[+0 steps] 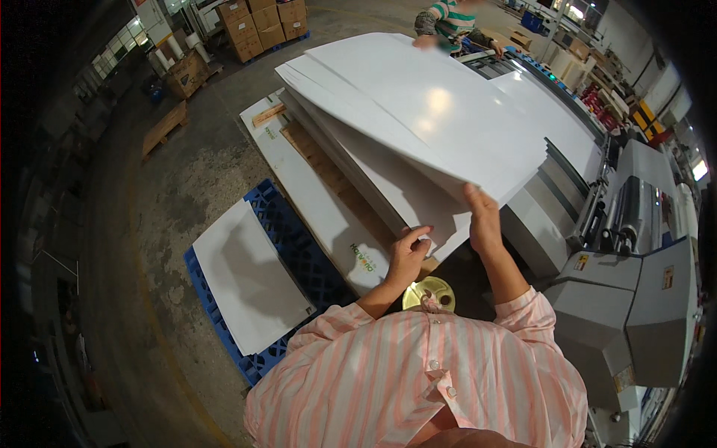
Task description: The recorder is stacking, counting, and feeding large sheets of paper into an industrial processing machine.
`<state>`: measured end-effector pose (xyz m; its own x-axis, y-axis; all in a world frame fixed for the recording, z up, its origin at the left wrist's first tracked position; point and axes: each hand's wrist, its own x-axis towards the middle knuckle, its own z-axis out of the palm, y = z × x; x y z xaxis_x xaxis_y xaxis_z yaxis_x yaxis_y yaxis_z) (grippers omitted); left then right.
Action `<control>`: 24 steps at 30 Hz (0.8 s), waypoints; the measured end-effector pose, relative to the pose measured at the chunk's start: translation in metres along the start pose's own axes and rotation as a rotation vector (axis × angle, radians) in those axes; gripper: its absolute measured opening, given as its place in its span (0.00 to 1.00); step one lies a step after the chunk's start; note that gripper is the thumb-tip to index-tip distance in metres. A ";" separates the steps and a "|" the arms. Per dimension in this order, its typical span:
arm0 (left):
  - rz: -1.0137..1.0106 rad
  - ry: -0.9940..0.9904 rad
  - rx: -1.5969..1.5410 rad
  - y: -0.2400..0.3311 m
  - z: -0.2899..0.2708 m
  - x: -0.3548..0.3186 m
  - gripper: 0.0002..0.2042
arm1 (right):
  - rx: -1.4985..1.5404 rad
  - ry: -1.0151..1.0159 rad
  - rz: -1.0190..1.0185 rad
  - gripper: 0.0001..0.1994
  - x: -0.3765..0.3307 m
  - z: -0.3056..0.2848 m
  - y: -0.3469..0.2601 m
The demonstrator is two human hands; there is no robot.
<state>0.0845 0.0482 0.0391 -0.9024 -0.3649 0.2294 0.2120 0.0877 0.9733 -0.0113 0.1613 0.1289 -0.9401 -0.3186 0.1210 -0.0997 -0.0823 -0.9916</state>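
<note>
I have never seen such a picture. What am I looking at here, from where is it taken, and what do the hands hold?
The camera sits on a person's head and looks down, so the striped shirt is their own. This is a workshop. The right hand lifts the near edge of a bundle of large white sheets; the left hand touches the edge of the lower stack, which rests on a wooden pallet. A grey machine stands at right. A blue pallet with one white sheet lies on the floor. Another person works at the far end.

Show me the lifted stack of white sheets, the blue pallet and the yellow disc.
lifted white sheets (418, 104), head view, glossy top face
blue pallet (295, 239), head view, bare grid right of its sheet
yellow disc (437, 287), head view, upper rim
</note>
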 end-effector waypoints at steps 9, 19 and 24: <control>-0.105 0.013 -0.301 -0.004 -0.001 -0.002 0.19 | -0.988 -0.398 -0.462 0.15 -0.028 0.001 0.013; -0.275 -0.033 -0.824 -0.012 -0.013 0.014 0.17 | -1.272 -0.215 -0.535 0.10 -0.035 0.009 0.012; -0.327 0.054 -0.804 -0.007 -0.008 0.012 0.10 | -1.225 -0.262 -0.412 0.12 -0.040 0.013 -0.001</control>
<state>0.0750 0.0360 0.0348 -0.9496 -0.3026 -0.0818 0.1644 -0.7030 0.6919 0.0306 0.1622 0.1256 -0.6934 -0.6595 0.2902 -0.7204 0.6420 -0.2625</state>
